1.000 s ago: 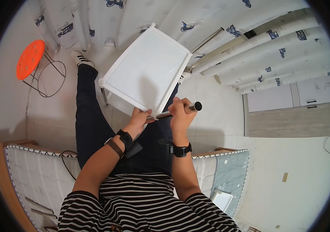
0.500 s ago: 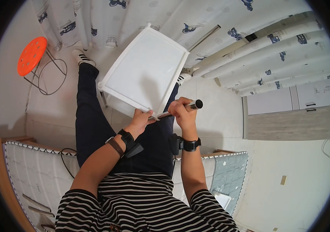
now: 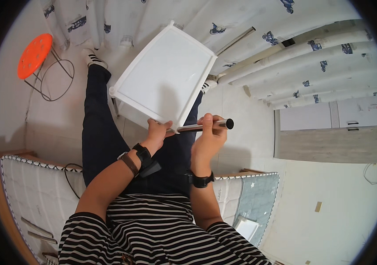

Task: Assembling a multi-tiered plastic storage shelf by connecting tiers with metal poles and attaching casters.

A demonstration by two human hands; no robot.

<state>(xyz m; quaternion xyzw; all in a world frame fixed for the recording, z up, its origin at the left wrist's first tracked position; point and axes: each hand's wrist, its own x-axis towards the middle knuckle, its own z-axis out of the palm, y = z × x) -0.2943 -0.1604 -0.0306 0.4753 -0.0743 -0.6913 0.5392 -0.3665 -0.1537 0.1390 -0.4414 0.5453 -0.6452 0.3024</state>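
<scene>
A white rectangular shelf panel (image 3: 157, 70) with a raised rim is between my legs, one corner toward me. At that near corner my left hand (image 3: 155, 136) is closed on the rim, thumb on top. My right hand (image 3: 210, 140) wraps round a shiny metal tube (image 3: 190, 128), its dark round end pointing right. The tube's other end meets the panel's near corner beside my left fingers; the exact joint is hard to see. A second metal tube (image 3: 236, 43) extends from near the panel's far right corner toward the curtain.
An orange round stool (image 3: 35, 56) with metal legs stands at the far left. Patterned white curtains (image 3: 281, 66) hang ahead and to the right. Behind me is a bed (image 3: 25, 190) with thin metal strips (image 3: 39, 227) on it. A low cabinet (image 3: 330, 141) stands right.
My right hand has turned on the tube, its thumb now pointing up along the near side, and the forearm has swung left. The tube lies more level. My left hand keeps hold of the corner.
</scene>
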